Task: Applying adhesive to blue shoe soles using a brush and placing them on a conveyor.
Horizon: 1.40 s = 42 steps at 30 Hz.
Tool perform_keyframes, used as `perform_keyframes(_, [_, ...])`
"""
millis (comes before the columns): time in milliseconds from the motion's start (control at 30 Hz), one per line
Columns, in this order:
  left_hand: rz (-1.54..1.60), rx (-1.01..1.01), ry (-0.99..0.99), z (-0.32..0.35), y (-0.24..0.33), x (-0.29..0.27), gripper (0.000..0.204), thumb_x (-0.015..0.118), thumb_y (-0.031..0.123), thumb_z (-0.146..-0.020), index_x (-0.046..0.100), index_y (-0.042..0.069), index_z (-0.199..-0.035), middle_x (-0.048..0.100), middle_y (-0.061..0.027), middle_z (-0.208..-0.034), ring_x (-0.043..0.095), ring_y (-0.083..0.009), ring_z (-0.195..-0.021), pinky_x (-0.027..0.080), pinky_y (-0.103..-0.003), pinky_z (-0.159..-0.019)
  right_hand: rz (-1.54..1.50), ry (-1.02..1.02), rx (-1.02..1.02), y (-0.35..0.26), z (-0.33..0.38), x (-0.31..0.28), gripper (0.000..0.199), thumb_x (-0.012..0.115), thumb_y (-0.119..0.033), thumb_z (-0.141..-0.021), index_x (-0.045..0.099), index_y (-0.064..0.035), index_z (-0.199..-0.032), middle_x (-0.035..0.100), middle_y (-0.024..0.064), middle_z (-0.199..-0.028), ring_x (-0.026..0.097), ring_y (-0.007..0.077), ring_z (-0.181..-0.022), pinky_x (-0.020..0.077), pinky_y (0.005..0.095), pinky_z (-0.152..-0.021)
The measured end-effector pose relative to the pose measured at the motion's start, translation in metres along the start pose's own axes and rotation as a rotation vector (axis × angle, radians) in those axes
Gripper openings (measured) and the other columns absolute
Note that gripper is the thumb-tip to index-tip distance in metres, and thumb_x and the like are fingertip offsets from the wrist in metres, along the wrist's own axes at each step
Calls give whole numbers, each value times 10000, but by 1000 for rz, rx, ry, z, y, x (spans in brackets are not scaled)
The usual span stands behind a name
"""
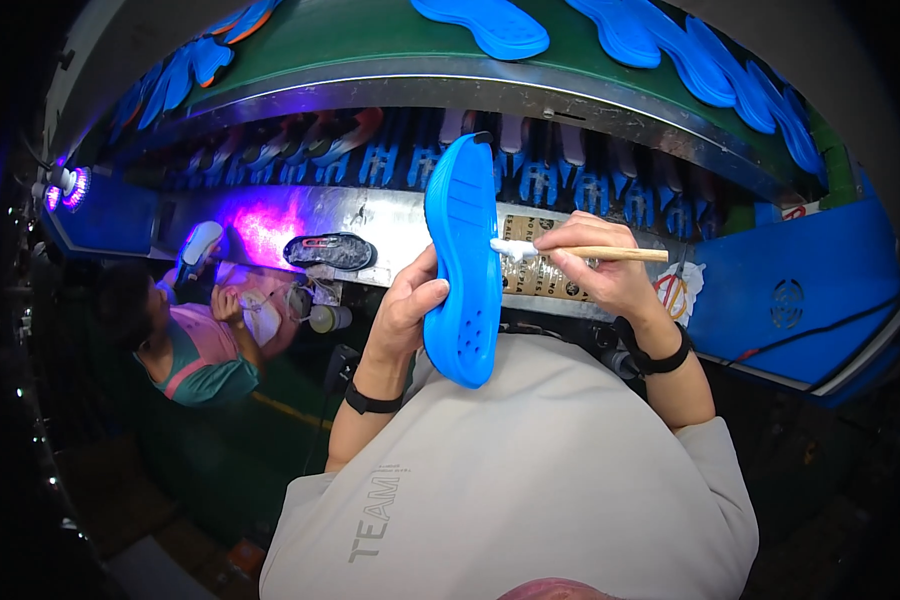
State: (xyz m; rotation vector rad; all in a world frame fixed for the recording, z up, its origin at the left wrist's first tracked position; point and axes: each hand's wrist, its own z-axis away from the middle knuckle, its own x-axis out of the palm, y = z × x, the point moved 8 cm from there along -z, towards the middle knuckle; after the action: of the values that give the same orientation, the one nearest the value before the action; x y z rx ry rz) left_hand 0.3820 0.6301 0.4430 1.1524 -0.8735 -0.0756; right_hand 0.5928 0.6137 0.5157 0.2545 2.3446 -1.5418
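Note:
A bright blue shoe sole (462,260) stands lengthwise in front of my chest, its holed end toward me and a small dark patch at its far tip. My left hand (410,304) grips it by the left edge, thumb laid over the rim. In my right hand (598,262) is a brush (620,254) with a wooden handle and a whitish head. The brush head touches the sole's right edge near the middle. Both wrists wear black bands.
Behind runs a metal ledge (370,215) with a dark shoe (330,251) and printed cardboard (545,285). Above it, a green conveyor (370,45) carries several blue soles (705,75). A blue machine housing (790,300) stands right. At left, a co-worker (205,340) handles a light-coloured shoe near purple lamps (67,188).

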Motion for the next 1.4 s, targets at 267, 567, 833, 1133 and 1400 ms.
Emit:
perform_keyframes(267, [-10,17,-13,0,1,-2,762,640,298,-920,326,-71,-1507,545,-146,-1353,587,-188,-1174,487,-316,-1010,-47,-71,-29,-12,10,2,123,681,-33,-803,734,-6,-911,707,112,-804,644,239,-728,500,360,-672])
perform_keyframes(567, [-19,32,-30,-2,4,-5,728,618,274,-940,320,-58,-1515,555,-143,-1345,593,-189,-1169,489,-318,-1009,-79,-100,-47,-20,16,7,116,677,-54,-819,734,-11,-911,694,106,-786,616,239,-700,482,349,-648])
perform_keyframes(833, [144,43,42,-6,2,-12,675,533,262,-982,287,-41,-1533,568,-157,-1358,619,-210,-1174,509,-343,-1017,-265,63,23,-12,26,-12,200,649,-40,-784,740,51,-937,703,127,-796,604,196,-702,469,315,-643])
perform_keyframes(1133, [9,334,-56,-77,144,-9,563,425,320,-1055,356,-5,-1509,575,-140,-1356,619,-213,-1171,505,-354,-1004,-352,335,193,26,59,-32,217,619,-101,-897,713,44,-1027,674,99,-870,617,143,-775,473,264,-730])
perform_keyframes(1400, [-706,409,737,-226,263,-181,340,602,268,-980,652,-22,-1150,710,-146,-1076,695,-270,-991,562,-425,-850,-246,391,277,40,66,-35,216,603,-129,-953,700,36,-1053,656,83,-901,625,124,-798,484,243,-737])
